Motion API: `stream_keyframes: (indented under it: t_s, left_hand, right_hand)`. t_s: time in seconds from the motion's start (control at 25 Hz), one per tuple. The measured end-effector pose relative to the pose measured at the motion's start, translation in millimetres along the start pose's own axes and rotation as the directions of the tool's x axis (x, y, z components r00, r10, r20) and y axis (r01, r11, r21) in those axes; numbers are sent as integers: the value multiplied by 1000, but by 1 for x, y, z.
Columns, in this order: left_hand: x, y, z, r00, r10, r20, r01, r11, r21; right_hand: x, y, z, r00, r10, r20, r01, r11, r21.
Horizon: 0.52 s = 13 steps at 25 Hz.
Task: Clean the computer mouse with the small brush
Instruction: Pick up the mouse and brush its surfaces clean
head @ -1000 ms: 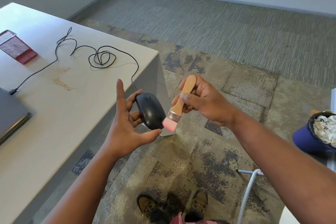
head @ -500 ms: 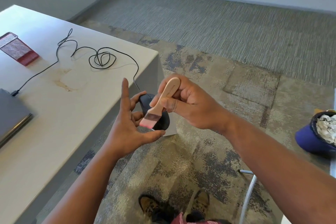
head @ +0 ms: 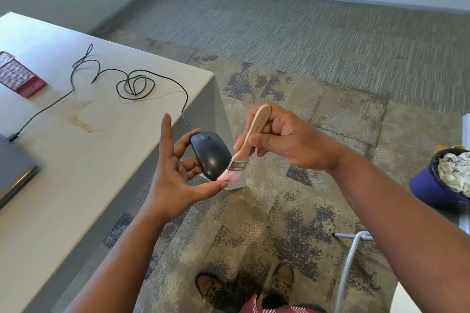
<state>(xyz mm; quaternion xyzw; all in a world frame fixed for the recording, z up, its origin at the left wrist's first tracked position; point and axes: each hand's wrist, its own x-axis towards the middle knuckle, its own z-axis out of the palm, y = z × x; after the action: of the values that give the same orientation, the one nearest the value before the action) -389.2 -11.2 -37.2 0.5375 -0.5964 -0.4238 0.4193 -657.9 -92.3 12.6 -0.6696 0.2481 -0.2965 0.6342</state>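
A black wired mouse (head: 210, 154) rests in my left hand (head: 175, 173), held off the table's edge between thumb and fingers, with the index finger pointing up. Its black cable (head: 134, 85) runs back in loops over the white table (head: 76, 160). My right hand (head: 284, 138) grips the wooden handle of a small brush (head: 248, 145). The pink bristles touch the mouse's near right end, by my left thumb tip.
A red mesh holder (head: 19, 77) stands at the table's far left and a grey laptop (head: 14, 173) lies at the left edge. A blue bin (head: 440, 180) with crumpled paper sits on the carpet at right. A white metal chair leg (head: 349, 262) is at lower right.
The brush swept from the right side of the mouse across its top to the left, then back to its near right end. My left hand kept hold of the mouse.
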Motion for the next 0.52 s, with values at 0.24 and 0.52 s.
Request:
stream_keyframes:
  t_s: [0.24, 0.52]
  left_hand:
    - [2, 5, 5, 998, 23, 56, -25, 999, 32]
    - [2, 15, 7, 992, 86, 95, -100, 981, 165]
  right_hand:
    - [6, -6, -12, 978, -99, -184, 93, 995, -43]
    - [32, -16, 17, 959, -250, -136, 208, 941, -269]
